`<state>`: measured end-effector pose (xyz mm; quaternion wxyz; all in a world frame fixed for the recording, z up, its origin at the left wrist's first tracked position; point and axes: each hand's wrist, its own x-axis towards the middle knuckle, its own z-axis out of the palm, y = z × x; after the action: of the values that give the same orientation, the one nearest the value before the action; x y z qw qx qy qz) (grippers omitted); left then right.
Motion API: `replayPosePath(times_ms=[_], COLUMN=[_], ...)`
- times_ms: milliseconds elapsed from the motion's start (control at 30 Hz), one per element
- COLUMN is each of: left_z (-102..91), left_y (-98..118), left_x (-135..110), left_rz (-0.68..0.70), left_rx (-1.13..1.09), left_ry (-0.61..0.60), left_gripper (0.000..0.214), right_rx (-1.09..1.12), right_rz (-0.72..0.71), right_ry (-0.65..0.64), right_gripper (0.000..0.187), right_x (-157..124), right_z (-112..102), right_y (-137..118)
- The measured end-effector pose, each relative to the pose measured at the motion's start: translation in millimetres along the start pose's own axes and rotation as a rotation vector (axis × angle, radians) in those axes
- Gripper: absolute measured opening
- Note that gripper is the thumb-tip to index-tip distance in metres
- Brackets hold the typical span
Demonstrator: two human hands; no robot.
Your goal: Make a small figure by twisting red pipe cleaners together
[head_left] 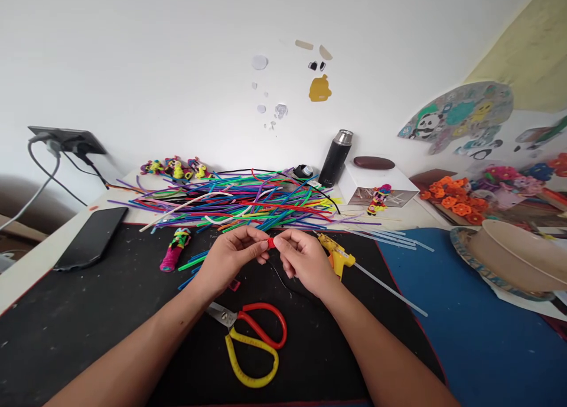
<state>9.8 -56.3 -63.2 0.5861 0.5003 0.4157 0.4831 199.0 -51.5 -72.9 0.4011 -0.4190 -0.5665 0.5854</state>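
Both hands meet over the black mat. My left hand and my right hand each pinch an end of a small red piece, fingers closed around it. Just below my wrists lie scissors with one red and one yellow handle. A yellow glue gun rests right of my right hand, a clear glue stick trailing from it. Behind the hands spreads a heap of colourful pipe cleaners.
A black phone lies at the left, a pink-and-green wrapped figure near it. A black flask, a white box, orange paper flowers and a beige bowl stand at the back and right. A blue mat covers the right side.
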Motion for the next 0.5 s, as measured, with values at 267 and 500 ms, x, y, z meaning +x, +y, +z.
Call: replayPosePath(times_ms=[267, 500], left_z=[-0.2, 1.3], left_y=[-3.0, 1.3], left_x=[-0.8, -2.3], left_rz=[0.01, -0.01], left_rx=[-0.003, 0.06], left_ry=[-0.008, -0.004], left_gripper=[0.025, 0.028], right_rx=[0.017, 0.068], right_rz=[0.022, 0.031], right_ry=[-0.028, -0.032], right_gripper=[0.038, 0.038], right_x=[0.4, 0.2], right_z=[-1.9, 1.4], right_y=[-0.6, 6.0])
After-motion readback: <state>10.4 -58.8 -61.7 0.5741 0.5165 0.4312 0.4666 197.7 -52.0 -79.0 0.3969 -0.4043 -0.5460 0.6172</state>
